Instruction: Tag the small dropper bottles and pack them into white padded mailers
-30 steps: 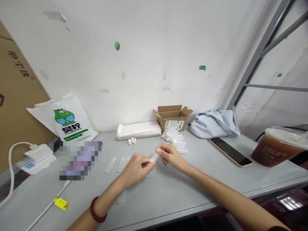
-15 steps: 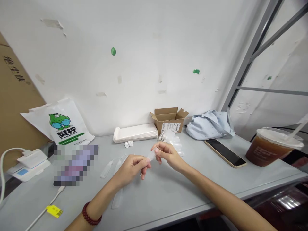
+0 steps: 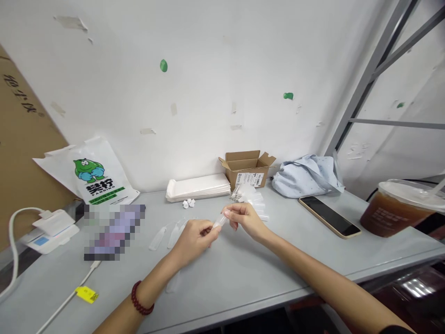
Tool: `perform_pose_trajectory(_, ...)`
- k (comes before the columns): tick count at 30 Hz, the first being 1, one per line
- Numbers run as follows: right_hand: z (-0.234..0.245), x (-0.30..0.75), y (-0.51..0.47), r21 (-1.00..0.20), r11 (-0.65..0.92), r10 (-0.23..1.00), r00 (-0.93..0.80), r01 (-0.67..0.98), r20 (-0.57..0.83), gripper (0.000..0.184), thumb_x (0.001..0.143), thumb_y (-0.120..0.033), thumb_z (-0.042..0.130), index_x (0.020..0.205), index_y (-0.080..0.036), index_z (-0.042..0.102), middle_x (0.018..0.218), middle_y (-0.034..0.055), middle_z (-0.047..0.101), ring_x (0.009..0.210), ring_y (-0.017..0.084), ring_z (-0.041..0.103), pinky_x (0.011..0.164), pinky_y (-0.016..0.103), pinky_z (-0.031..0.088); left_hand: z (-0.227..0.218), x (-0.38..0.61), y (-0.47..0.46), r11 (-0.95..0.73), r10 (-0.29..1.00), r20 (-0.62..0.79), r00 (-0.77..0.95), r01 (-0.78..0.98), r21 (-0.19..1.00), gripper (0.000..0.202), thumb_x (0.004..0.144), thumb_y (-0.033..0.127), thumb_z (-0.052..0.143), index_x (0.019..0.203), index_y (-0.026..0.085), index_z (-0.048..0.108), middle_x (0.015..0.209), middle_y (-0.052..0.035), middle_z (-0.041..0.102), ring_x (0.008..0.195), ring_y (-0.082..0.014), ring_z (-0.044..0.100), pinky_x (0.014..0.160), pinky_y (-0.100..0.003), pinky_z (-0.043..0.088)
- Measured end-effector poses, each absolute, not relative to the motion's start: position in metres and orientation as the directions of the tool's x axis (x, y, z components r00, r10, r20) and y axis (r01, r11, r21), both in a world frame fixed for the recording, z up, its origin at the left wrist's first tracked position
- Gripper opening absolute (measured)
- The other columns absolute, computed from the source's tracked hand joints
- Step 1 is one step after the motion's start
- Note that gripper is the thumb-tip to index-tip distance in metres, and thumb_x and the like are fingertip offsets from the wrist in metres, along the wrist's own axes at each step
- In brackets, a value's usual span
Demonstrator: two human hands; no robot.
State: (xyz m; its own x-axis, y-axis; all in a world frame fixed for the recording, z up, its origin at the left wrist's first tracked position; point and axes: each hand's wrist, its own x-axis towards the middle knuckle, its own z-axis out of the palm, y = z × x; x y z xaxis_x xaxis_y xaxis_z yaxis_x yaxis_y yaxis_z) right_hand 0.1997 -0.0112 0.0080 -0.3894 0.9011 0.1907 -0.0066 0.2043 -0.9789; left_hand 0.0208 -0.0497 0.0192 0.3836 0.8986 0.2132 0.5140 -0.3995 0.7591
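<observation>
Both hands meet over the middle of the grey table (image 3: 243, 278). My left hand (image 3: 194, 239) and my right hand (image 3: 243, 219) each pinch one end of a small clear plastic piece (image 3: 219, 222) held between them. A red bead bracelet (image 3: 139, 301) circles my left wrist. Several similar clear flat pieces (image 3: 167, 235) lie on the table left of my left hand. A pile of clear packets (image 3: 252, 199) sits just behind my right hand.
At the back stand an open cardboard box (image 3: 247, 168), a white stack (image 3: 198, 188), small white bits (image 3: 189, 202) and a blue cloth (image 3: 308, 174). A phone (image 3: 328, 216) and a lidded drink cup (image 3: 399, 208) lie right. A printed bag (image 3: 93, 174), charger (image 3: 50, 225) and cable (image 3: 69, 297) lie left.
The view has shifted slightly. Both hands stay together on the clear piece, with the fingers adjusting their pinch a little.
</observation>
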Motion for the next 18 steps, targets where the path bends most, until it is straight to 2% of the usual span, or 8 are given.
perform_pose_trajectory(3,0.013,0.208,-0.002,-0.958,0.287,0.913,-0.302,0.002,0.273,0.032,0.075,-0.045,0.059,0.086,-0.014,0.061,0.049,-0.0053,0.050,0.044,0.010,0.045,0.050,0.025,0.039,0.020,0.008,-0.036,-0.368,0.915,0.232,0.329,0.449,0.814,0.044,0.086,0.047,0.039,0.059,0.016,0.055,0.058,-0.0003,0.056,0.058,-0.0129,0.052,0.058,-0.023,0.041)
perform_pose_trajectory(5,0.015,0.221,0.010,-0.924,0.378,0.914,-0.176,0.052,0.364,0.033,0.076,-0.044,0.058,0.093,-0.015,0.060,0.053,-0.0048,0.051,0.048,0.011,0.048,0.052,0.026,0.041,0.020,-0.009,-0.023,-0.302,0.951,0.227,0.211,0.458,0.836,0.045,0.086,0.049,0.036,0.074,0.015,0.063,0.066,-0.0022,0.060,0.061,-0.0145,0.055,0.061,-0.026,0.045)
perform_pose_trajectory(7,0.016,0.238,0.024,-0.860,0.472,0.878,-0.012,0.194,0.479,0.033,0.078,-0.042,0.057,0.098,-0.016,0.060,0.056,-0.0035,0.053,0.053,0.013,0.051,0.056,0.027,0.043,0.017,-0.029,-0.009,-0.232,0.970,0.226,0.084,0.579,0.781,0.041,0.083,0.047,0.040,0.084,0.014,0.065,0.076,-0.0053,0.065,0.067,-0.0178,0.059,0.061,-0.028,0.046)
perform_pose_trajectory(9,0.014,0.254,0.039,-0.778,0.519,0.813,0.077,0.353,0.577,0.033,0.081,-0.039,0.052,0.104,-0.018,0.060,0.067,-0.0008,0.057,0.066,0.015,0.057,0.067,0.030,0.045,0.010,-0.047,0.004,-0.263,0.949,0.305,0.075,0.718,0.644,0.032,0.080,0.036,0.043,0.088,0.015,0.066,0.094,-0.0086,0.068,0.083,-0.0218,0.061,0.072,-0.032,0.048)
perform_pose_trajectory(11,0.011,0.266,0.051,-0.702,0.511,0.777,0.083,0.496,0.624,0.032,0.083,-0.036,0.048,0.107,-0.019,0.061,0.075,0.0019,0.061,0.075,0.017,0.059,0.075,0.032,0.045,0.001,-0.060,0.014,-0.291,0.926,0.364,0.097,0.798,0.528,0.032,0.078,0.027,0.040,0.091,0.015,0.066,0.101,-0.0110,0.068,0.091,-0.0240,0.061,0.080,-0.035,0.048)
perform_pose_trajectory(13,0.007,0.273,0.060,-0.633,0.493,0.763,0.052,0.597,0.644,0.032,0.084,-0.033,0.046,0.109,-0.019,0.062,0.083,0.0052,0.065,0.078,0.019,0.059,0.076,0.034,0.046,-0.007,-0.065,0.022,-0.342,0.907,0.386,0.166,0.825,0.450,0.035,0.077,0.022,0.037,0.094,0.015,0.067,0.106,-0.0113,0.067,0.096,-0.0241,0.062,0.086,-0.037,0.047)
perform_pose_trajectory(18,-0.006,0.276,0.074,-0.443,0.521,0.723,-0.101,0.730,0.683,0.032,0.085,-0.022,0.042,0.109,-0.021,0.063,0.098,0.0071,0.068,0.088,0.022,0.058,0.078,0.035,0.046,-0.020,-0.063,0.031,-0.407,0.890,0.369,0.269,0.834,0.374,0.039,0.077,0.015,0.033,0.095,0.016,0.068,0.116,-0.0096,0.065,0.107,-0.0223,0.060,0.094,-0.037,0.045)
